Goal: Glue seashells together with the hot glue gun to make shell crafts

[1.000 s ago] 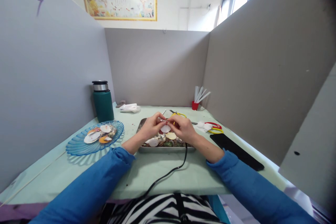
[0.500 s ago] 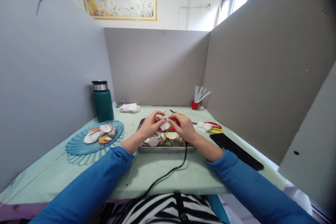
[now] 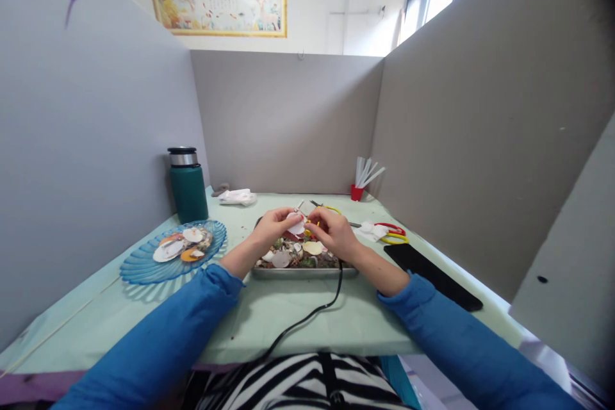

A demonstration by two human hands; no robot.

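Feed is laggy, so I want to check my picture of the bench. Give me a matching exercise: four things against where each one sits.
Things:
1. green flask
2. blue plate
3. red cup
4. white shell

Places:
A. far right corner, white sticks in it
B. in the grip of the left hand, over the metal tray
C. left side, shells lying on it
D. left rear, by the partition

Pairs: 1-D, 2-C, 3-A, 4-B
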